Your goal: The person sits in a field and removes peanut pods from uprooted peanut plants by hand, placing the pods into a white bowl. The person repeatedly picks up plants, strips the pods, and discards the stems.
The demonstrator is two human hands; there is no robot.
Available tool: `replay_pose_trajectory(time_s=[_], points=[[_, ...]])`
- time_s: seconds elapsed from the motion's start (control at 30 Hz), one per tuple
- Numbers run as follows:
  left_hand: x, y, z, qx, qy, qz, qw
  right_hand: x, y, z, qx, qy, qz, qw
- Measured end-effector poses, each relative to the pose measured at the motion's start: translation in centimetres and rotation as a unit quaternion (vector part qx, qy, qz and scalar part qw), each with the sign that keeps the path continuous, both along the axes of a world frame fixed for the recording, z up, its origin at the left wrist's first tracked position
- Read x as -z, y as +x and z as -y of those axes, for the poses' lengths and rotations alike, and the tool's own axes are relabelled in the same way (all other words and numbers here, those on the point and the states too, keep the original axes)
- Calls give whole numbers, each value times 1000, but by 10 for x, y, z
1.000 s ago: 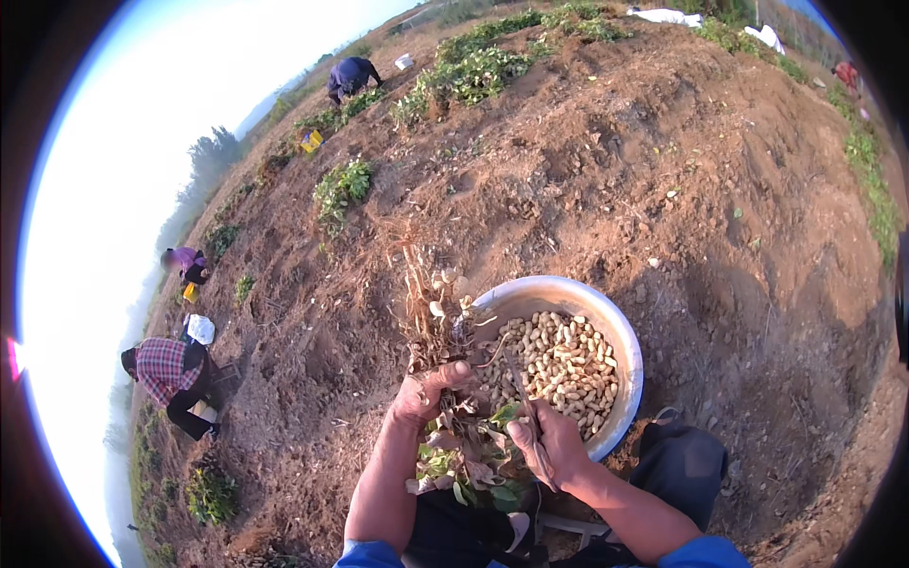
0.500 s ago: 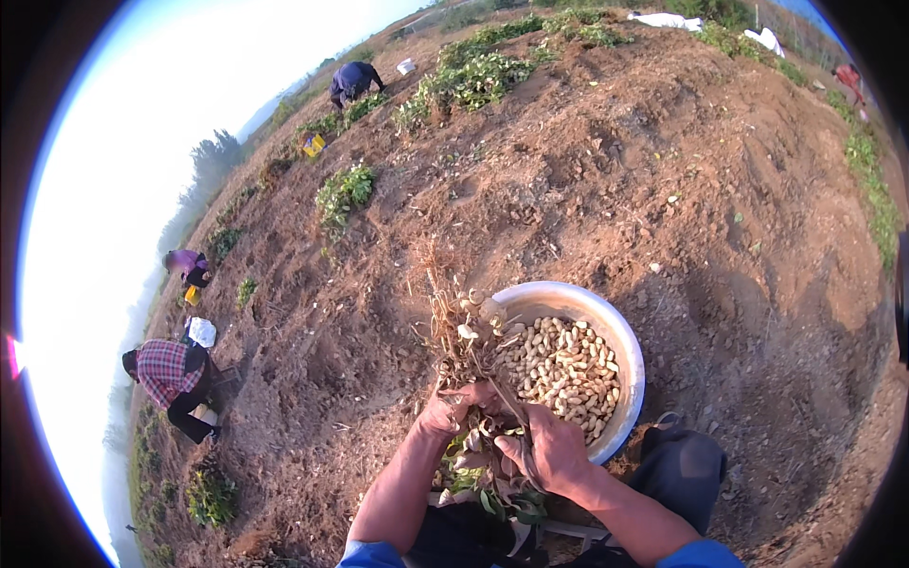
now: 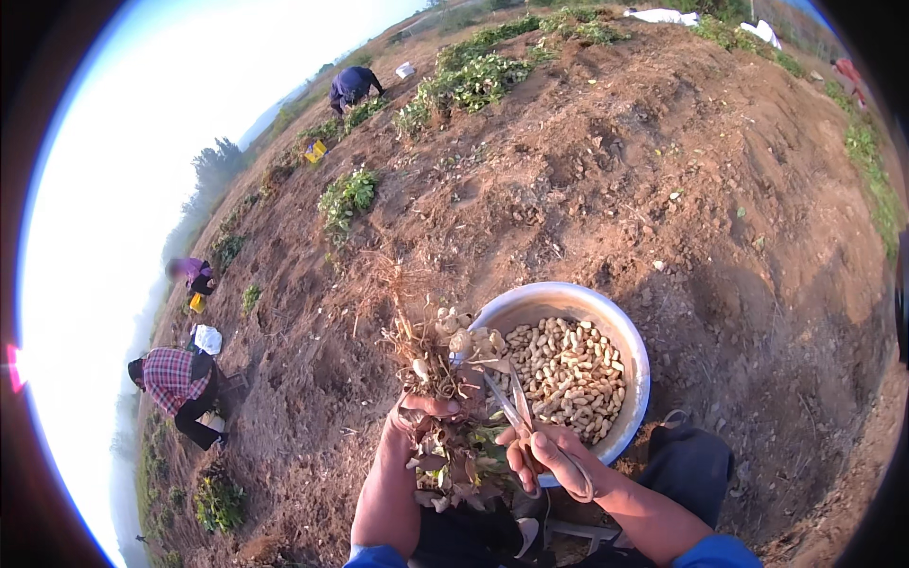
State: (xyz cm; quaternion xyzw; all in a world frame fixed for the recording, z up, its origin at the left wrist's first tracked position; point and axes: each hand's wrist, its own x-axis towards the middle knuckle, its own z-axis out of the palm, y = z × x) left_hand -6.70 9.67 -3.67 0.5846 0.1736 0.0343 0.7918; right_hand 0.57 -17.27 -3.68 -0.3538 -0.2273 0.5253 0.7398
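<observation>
**A:** State the condition of the left fingers.

**B:** The left hand [image 3: 421, 414] is closed around the stems of a dry, tan-and-brown uprooted peanut plant bunch [image 3: 421, 358], thumb across the stems. Roots and pale pods [image 3: 455, 331] project above the grip; withered green-brown leaves [image 3: 453, 464] hang below.

**A:** And the right fingers?

**B:** The right hand [image 3: 557, 452] grips grey metal scissors [image 3: 520, 407] by the looped handles. The blades stand apart in a narrow V, directed upward, tips just beside the pods. Tip contact cannot be determined.

**A:** Identify the nearest edges.

**B:** A round, wide, pale-rimmed basin [image 3: 637, 379] with a tan interior sits just beyond the right hand. Its left rim passes behind the pods. Tan harvested peanuts [image 3: 573, 369] lie inside. A dark trouser leg [image 3: 696, 466] is near the rim, lower right.

**A:** Where is room for movement?

**B:** Over the brown, clodded soil [image 3: 294, 431] left of the bunch, and beyond the basin. The nearest co-worker in a red plaid shirt [image 3: 173, 377] is well apart, far left.
</observation>
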Motion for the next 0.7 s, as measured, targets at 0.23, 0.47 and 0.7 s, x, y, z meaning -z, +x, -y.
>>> replay_pose_trajectory(time_s=[0.23, 0.47, 0.7], points=[[-6, 10, 1, 152, 54, -40, 986, 8, 5, 9, -51, 99, -62, 992], [-10, 18, 11, 207, 96, -38, 973, -2, 8, 10, 4, 84, -47, 995], [-18, 18, 17, 242, 157, -65, 955, 1, 16, 8, 97, 67, -109, 987]])
